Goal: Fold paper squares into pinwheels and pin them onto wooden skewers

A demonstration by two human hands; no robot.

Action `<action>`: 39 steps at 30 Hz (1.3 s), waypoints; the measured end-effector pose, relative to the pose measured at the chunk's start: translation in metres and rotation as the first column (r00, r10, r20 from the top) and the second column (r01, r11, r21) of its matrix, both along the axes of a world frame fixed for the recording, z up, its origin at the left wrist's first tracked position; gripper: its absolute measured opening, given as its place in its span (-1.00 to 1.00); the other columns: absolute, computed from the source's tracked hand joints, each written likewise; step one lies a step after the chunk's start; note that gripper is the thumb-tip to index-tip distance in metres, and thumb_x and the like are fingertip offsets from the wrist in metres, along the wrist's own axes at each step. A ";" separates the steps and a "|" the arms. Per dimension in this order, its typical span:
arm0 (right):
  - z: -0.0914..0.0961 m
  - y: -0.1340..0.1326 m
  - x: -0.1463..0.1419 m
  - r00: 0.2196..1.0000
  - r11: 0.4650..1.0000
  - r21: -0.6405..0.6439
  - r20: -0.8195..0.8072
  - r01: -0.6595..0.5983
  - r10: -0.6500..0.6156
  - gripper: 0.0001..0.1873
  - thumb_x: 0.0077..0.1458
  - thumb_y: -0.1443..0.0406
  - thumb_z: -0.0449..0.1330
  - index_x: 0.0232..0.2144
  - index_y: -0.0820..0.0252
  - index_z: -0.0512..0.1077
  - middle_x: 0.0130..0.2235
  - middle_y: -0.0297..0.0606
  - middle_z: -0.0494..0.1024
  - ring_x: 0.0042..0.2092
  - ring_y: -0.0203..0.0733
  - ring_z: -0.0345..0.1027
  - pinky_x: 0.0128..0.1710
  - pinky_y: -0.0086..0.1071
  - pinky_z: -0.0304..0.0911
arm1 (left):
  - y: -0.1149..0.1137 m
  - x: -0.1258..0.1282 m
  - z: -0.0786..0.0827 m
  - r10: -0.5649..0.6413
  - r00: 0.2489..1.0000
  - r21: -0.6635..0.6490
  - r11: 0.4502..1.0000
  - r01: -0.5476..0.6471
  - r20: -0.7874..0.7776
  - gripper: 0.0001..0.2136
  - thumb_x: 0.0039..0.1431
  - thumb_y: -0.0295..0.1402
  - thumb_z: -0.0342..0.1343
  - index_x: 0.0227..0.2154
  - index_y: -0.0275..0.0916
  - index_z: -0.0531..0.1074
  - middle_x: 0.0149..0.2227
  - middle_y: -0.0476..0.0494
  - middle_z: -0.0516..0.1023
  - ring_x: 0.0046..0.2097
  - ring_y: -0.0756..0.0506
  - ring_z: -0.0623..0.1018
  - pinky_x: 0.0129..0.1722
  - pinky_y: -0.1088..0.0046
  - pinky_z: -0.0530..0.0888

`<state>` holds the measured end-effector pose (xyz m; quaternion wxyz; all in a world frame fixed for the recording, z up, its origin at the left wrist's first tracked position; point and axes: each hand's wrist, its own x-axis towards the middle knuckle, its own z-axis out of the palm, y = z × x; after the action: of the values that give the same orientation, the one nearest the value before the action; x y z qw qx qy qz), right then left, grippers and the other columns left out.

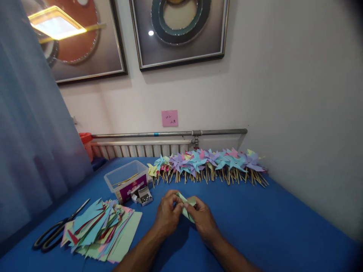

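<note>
Between my two hands is a piece of pale green paper (187, 214), bent over and held above the blue tabletop. My left hand (169, 211) pinches its left side with thumb and fingers closed. On the other side, my right hand (204, 219) grips the paper between thumb and curled fingers. Exactly how the paper is folded is partly hidden by my fingers. Just left of my left hand stands a small open box of metal pins (145, 197). Behind it is a clear plastic container (124, 172) with thin sticks (126, 180) inside.
A stack of cut coloured paper (99, 230) lies at the left, beside black-handled scissors (58, 231). Finished paper pinwheels (198, 162) on sticks line the table's back edge. Behind are a radiator (136, 149) and a pipe (170, 133); a blue curtain (36, 132) hangs left.
</note>
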<state>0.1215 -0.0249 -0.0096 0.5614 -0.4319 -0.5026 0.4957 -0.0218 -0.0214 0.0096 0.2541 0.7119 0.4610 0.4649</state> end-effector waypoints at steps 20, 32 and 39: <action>-0.004 0.000 0.001 0.999 1.000 -0.004 0.050 0.011 -0.010 -0.69 -0.07 0.03 0.29 -0.49 0.14 0.43 -0.59 -0.46 0.33 -0.53 -0.30 0.16 -0.52 -0.45 0.07 | 0.000 0.000 -0.001 0.021 0.998 0.010 1.000 -0.021 -0.058 -0.89 0.10 -0.45 0.06 -0.51 -0.19 0.37 -0.14 -0.12 0.55 -0.10 -0.12 0.54 -0.01 0.31 0.40; -0.006 0.002 0.000 1.000 1.000 -0.024 0.008 0.000 0.000 -0.69 -0.08 0.05 0.30 -0.45 0.16 0.46 -0.56 -0.46 0.35 -0.51 -0.31 0.17 -0.50 -0.44 0.08 | 0.001 0.002 -0.004 0.051 0.997 0.022 0.999 -0.049 -0.064 -0.88 0.10 -0.45 0.06 -0.52 -0.20 0.36 -0.16 -0.12 0.54 -0.12 -0.13 0.54 -0.04 0.30 0.39; -0.004 0.003 0.002 0.996 0.996 -0.040 -0.047 -0.076 0.075 -0.57 -0.14 -0.04 0.36 -0.45 0.19 0.44 -0.59 -0.48 0.34 -0.56 -0.34 0.14 -0.53 -0.45 0.04 | -0.001 0.001 0.001 0.064 0.997 0.007 0.998 -0.064 -0.031 -0.89 0.09 -0.44 0.06 -0.53 -0.20 0.36 -0.13 -0.14 0.54 -0.09 -0.13 0.53 -0.02 0.30 0.38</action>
<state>0.1230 -0.0221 -0.0133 0.5443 -0.4130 -0.4953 0.5366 -0.0213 -0.0225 0.0107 0.2299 0.7045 0.4862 0.4631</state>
